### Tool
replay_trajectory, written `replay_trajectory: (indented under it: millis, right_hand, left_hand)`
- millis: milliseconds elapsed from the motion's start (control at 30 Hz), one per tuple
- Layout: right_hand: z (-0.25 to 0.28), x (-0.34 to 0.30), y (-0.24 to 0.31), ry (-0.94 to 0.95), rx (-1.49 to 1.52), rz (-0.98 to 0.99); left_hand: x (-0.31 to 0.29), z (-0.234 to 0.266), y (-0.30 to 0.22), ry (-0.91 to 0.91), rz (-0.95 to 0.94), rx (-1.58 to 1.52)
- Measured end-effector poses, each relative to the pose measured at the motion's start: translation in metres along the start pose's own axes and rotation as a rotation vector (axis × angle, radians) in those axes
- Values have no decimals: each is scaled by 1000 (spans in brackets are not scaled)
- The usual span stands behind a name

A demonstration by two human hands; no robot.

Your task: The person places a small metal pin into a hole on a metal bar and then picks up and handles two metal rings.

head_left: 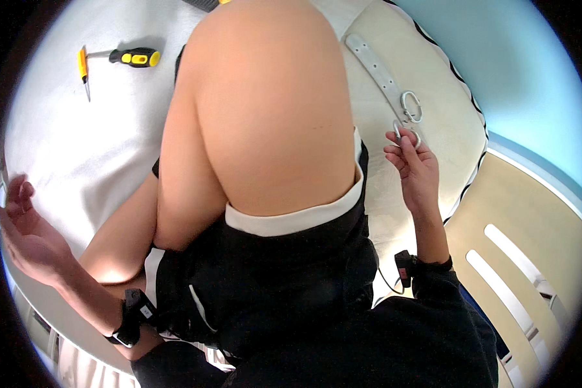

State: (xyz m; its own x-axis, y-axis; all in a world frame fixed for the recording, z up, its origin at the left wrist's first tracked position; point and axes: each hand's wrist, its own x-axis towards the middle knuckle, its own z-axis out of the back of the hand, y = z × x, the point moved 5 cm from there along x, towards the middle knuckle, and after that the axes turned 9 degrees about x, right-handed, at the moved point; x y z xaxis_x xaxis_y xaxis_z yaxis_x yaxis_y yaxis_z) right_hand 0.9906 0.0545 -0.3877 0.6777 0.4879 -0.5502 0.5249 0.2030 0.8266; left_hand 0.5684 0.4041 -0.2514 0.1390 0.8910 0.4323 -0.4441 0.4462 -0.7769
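My right hand [419, 171] is raised to the right of my bent knee. Its thumb and fingertips pinch a small white ring-shaped piece [397, 129]. Just beyond the fingertips, a white oval ring [411, 107] lies at the end of a white strap with small holes [372, 64]; whether the pinched piece is joined to this strap, I cannot tell. Far to the left, my left hand [35, 239] is held palm up with its fingers loosely curled and apart, and nothing shows in it.
On the white sheet [52, 142] at the far left lies a black-and-yellow screwdriver [134, 57], its shaft meeting a slim yellow tool [83, 64] with a thin tip. My bare legs [271, 110] fill the middle. A cream slatted panel [498, 213] and a pale blue wall [524, 71] stand at the right.
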Motion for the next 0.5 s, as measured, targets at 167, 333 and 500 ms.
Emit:
replay_trajectory:
  millis: [167, 333, 500]
  right_hand:
    - [8, 11, -4, -81, -137, 126]
    - [9, 18, 1, -151, -213, 272]
    - [9, 22, -7, -190, -206, 256]
  left_hand:
    - [-38, -44, 21, 268, 172, -16]
    - [-52, -74, 10, 375, 245, -70]
    - [-55, -80, 3, 438, 215, -48]
